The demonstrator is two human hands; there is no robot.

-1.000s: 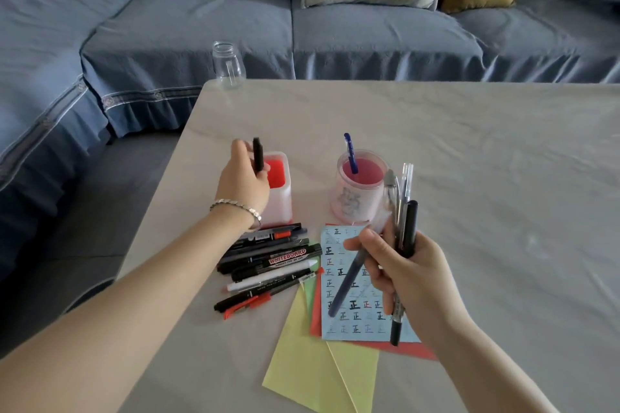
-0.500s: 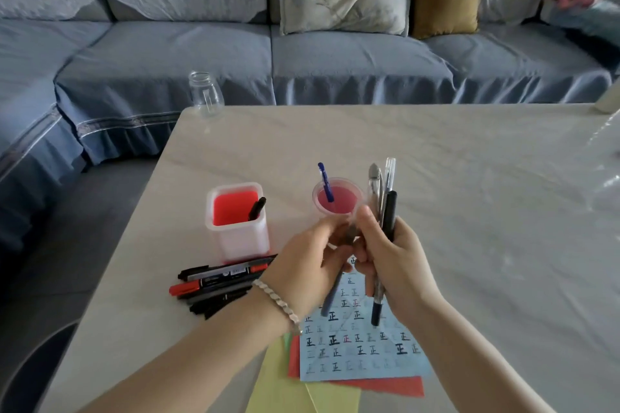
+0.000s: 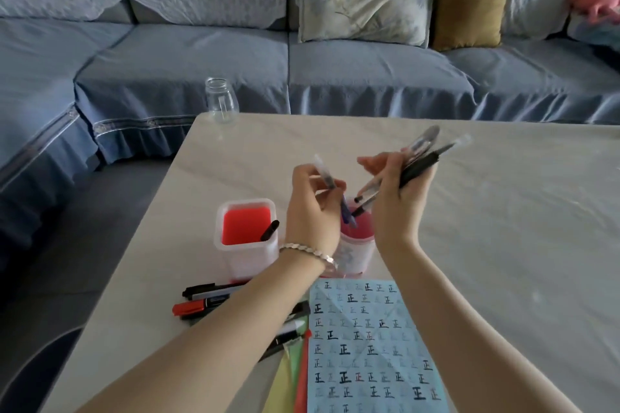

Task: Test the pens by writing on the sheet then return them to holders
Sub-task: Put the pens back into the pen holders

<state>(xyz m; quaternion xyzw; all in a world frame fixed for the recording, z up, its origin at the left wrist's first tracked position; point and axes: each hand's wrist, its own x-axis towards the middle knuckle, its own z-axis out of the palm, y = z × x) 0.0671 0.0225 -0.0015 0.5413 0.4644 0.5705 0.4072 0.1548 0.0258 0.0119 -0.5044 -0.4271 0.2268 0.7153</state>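
Note:
My left hand point(image 3: 310, 211) pinches a clear-barrelled pen point(image 3: 327, 174), its lower end pointing down into the round pink holder point(image 3: 356, 250), where a blue pen point(image 3: 347, 216) stands. My right hand point(image 3: 401, 204) grips a bundle of several pens point(image 3: 414, 159), tilted with their tips over that holder. The square white holder point(image 3: 246, 256) with a red inside holds one black marker point(image 3: 270, 230). The blue test sheet point(image 3: 367, 345), covered in written characters, lies in front of the holders. Several markers point(image 3: 204, 300) lie loose on the table under my left forearm.
Yellow, green and red sheets point(image 3: 295, 375) stick out from under the blue sheet. A clear glass jar point(image 3: 221, 100) stands at the table's far left corner. A blue-grey sofa with cushions runs behind the marble table point(image 3: 486, 228).
My left hand put a black marker in the square holder, came over to the right hand, and now holds one pen from the bundle over the pink holder. The right hand's bundle has tilted.

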